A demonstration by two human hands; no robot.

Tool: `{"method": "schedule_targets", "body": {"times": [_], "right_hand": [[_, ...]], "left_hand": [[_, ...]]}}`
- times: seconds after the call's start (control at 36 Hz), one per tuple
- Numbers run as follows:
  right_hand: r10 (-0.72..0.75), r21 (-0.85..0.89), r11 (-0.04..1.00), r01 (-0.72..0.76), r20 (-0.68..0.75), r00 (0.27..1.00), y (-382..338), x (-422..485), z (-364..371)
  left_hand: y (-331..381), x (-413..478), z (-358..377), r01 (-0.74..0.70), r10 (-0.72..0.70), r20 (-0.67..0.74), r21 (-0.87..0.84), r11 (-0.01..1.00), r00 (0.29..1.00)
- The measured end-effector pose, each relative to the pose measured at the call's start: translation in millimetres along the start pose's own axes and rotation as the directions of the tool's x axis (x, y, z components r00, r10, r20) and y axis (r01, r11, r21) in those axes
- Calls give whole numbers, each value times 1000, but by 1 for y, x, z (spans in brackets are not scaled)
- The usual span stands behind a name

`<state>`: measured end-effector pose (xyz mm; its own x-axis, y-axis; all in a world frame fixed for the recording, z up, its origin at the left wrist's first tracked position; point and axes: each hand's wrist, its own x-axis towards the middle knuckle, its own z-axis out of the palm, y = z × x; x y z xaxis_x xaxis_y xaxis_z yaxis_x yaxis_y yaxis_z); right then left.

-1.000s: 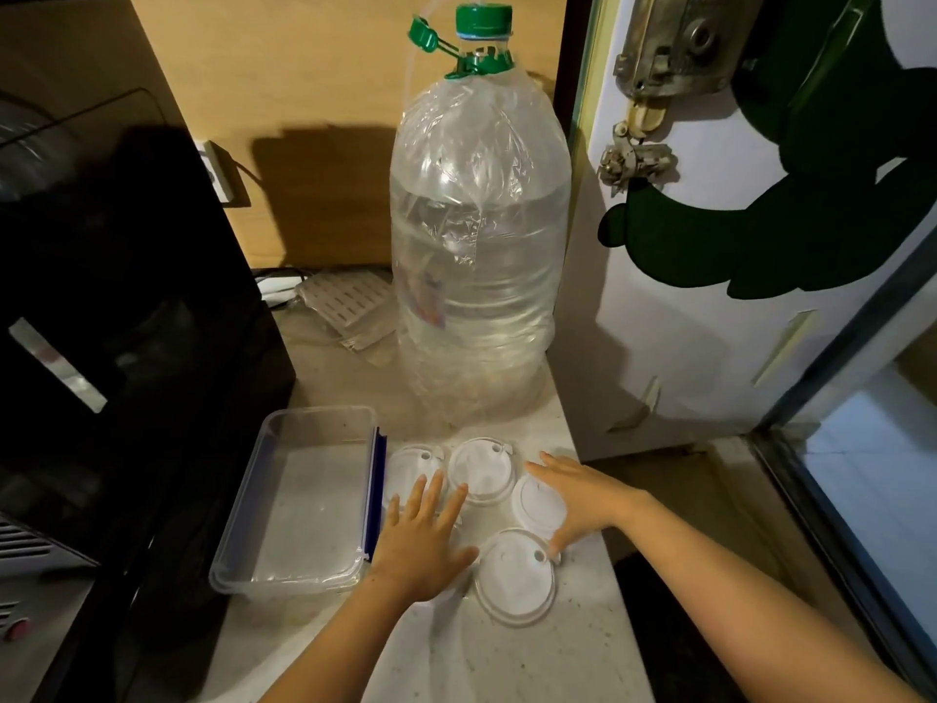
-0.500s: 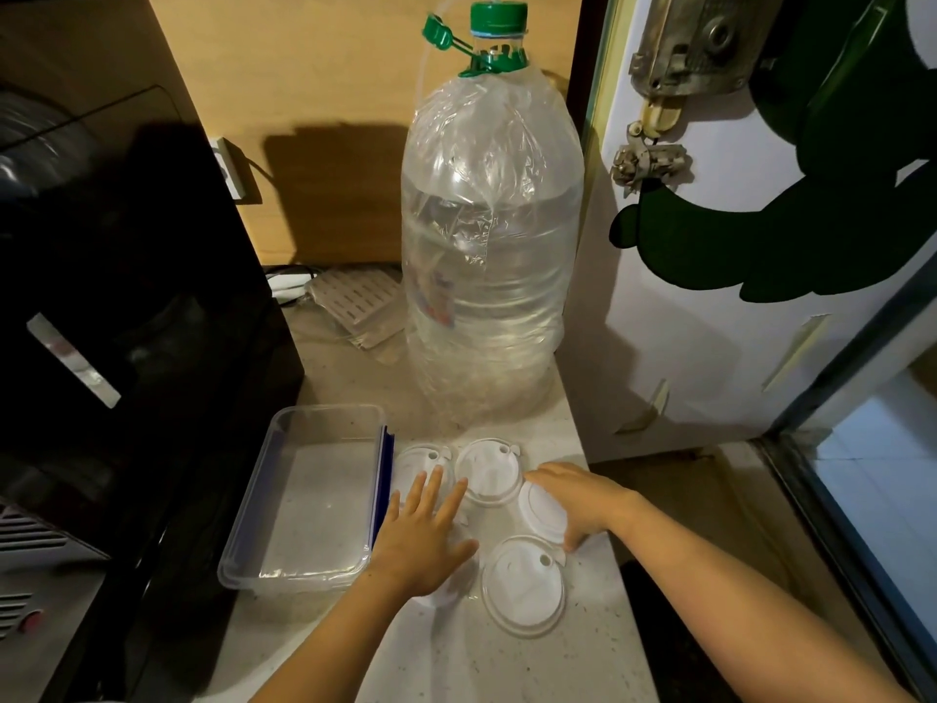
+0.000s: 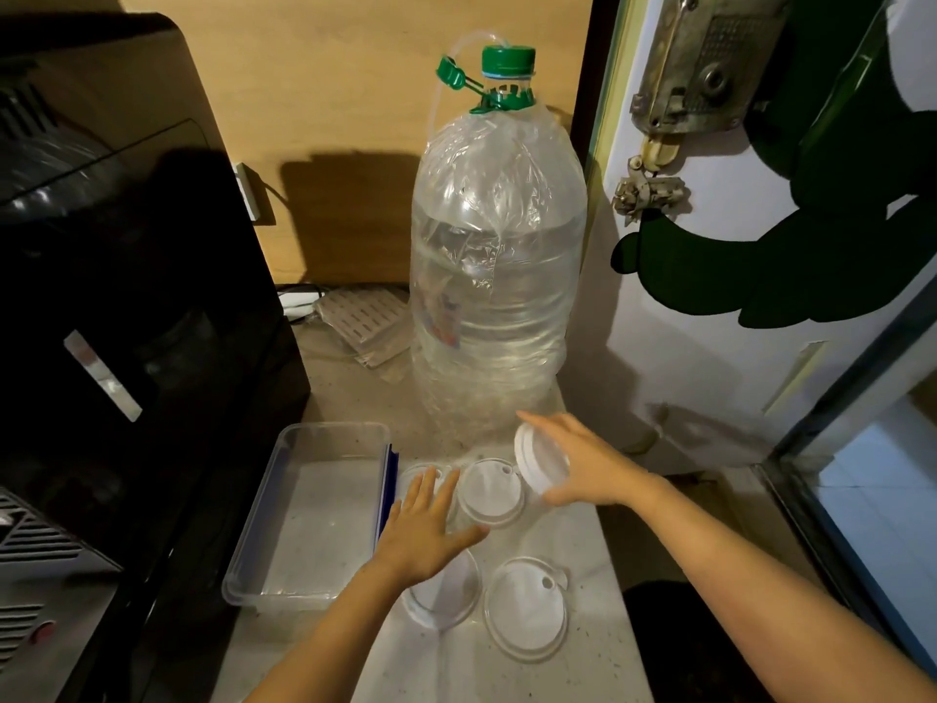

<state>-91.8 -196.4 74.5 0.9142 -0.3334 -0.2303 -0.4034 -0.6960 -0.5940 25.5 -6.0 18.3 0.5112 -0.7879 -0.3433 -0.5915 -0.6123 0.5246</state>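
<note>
Right hand (image 3: pixel 583 464) grips one lid (image 3: pixel 532 459), left hand (image 3: pixel 426 530) flat, four lids (image 3: pixel 525 608) on counter (image 3: pixel 583 550)

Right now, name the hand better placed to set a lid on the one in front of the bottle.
Right. The right hand holds a lifted lid just beside that resting lid; the left hand lies flat, gripping nothing.

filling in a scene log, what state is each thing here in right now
right hand, grips the white lid
white lid, tilted, held off the counter
left hand, fingers straight, spread over the left lids
middle lid, flat on the counter
front lid, flat on the counter, apart from both hands
water bottle, upright, green cap on, partly full
clear container, open, empty
</note>
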Motion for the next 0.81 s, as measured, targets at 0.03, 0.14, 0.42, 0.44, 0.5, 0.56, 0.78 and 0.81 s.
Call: {"method": "schedule_targets", "body": {"times": [0.03,0.14,0.42,0.44,0.5,0.56,0.78,0.81], "right_hand": [[-32,50,998,34,-35,999,-7,0,-6],[-152,220,955,197,-208,966,-33,5,-24],[-118,779,458,427,-423,898,-88,16,-30],[-105,801,414,432,-430,897,-91,17,-27],[-93,832,349,431,-427,899,-96,16,-22],[-94,841,333,426,-420,903,-99,16,-14],[-130,828,437,351,-327,936,-99,13,6],[-135,829,443,340,-314,940,-100,12,7]], "left_hand": [[2,1,-3,-2,2,-9,-75,997,1000],[20,-3,-20,-40,46,0,-482,876,999],[62,-9,-56,-242,250,-136,-853,462,959],[66,-11,-59,-261,270,-157,-873,411,950],[73,-16,-67,-294,308,-197,-903,312,931],[78,-18,-74,-328,311,-253,-919,218,916],[64,-14,-83,-374,306,-343,-926,48,888],[64,-14,-85,-364,315,-335,-931,35,888]]}}
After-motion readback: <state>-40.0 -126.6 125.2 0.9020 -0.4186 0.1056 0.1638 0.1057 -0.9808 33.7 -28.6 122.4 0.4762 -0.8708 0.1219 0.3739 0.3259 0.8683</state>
